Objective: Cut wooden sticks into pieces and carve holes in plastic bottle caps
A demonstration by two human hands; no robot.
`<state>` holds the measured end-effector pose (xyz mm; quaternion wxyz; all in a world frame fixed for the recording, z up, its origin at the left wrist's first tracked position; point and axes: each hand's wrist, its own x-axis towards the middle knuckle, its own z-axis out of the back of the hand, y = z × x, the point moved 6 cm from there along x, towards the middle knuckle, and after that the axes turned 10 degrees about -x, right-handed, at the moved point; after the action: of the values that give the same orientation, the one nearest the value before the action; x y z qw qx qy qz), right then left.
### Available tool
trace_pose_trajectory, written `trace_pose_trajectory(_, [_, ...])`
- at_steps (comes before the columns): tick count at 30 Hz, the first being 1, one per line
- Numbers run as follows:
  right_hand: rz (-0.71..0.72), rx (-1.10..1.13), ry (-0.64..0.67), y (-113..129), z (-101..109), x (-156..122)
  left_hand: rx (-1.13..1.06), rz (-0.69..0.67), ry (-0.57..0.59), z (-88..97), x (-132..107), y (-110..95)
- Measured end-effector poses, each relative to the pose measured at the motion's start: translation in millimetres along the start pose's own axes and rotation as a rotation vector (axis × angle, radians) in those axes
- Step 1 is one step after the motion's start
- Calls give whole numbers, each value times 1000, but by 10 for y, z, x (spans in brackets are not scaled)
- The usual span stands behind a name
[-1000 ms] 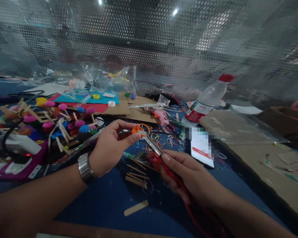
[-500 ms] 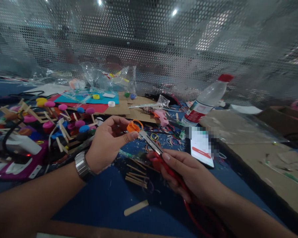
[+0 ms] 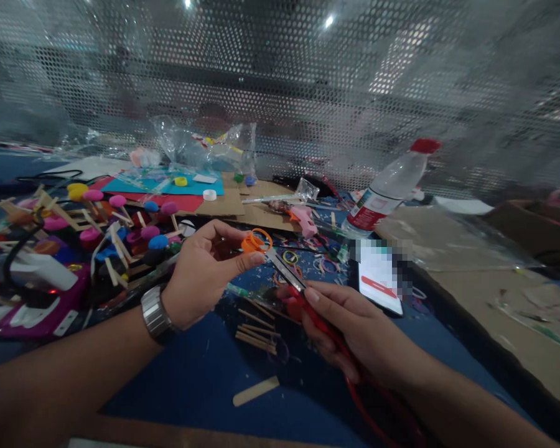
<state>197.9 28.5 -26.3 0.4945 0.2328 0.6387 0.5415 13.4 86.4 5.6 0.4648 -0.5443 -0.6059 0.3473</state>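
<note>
Between the thumb and fingers of my left hand (image 3: 210, 270) is an orange plastic bottle cap (image 3: 253, 241), with a thin orange ring standing up at its far edge. My right hand (image 3: 350, 323) grips red-handled scissors (image 3: 284, 269), fingers wrapped around the red part near the blades. The blade tips meet the cap's right side, at the ring. Below the hands, several thin wooden sticks (image 3: 256, 336) lie on the blue tabletop, and a flat craft stick (image 3: 256, 391) rests closer to me.
Stick-and-cap pieces (image 3: 116, 242) crowd the left, beside a purple glue gun (image 3: 42, 311). A water bottle (image 3: 378, 193) and a phone (image 3: 378, 280) stand and lie at right. Cardboard (image 3: 261, 205), coloured sheets (image 3: 168, 186) and plastic bags fill the back, before a perforated metal panel (image 3: 270, 93).
The orange cap has tilted and shifted slightly right in my left hand, so its ring shows more fully. My right hand and the scissors stay nearly in place.
</note>
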Motion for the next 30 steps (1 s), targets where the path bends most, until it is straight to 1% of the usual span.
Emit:
trace_pose_trajectory(4, [3, -15, 3, 1, -9, 4, -29, 55, 32, -57, -23, 28])
trace_pose_trajectory(6, [2, -15, 5, 1, -9, 6, -40, 66, 29, -62, -27, 33])
trace_pose_trajectory(11, [-3, 1, -5, 2, -2, 2, -20, 24, -7, -9, -11, 10])
trace_pose_trajectory(19, [-3, -2, 1, 0, -9, 12, -29, 60, 26, -52, -23, 54])
trace_pose_trajectory(24, [0, 1, -1, -13, -2, 13, 4, 14, -15, -4, -7, 9])
trace_pose_trajectory(30, [-13, -2, 2, -10, -1, 20, -39, 85, 0, -64, -35, 45])
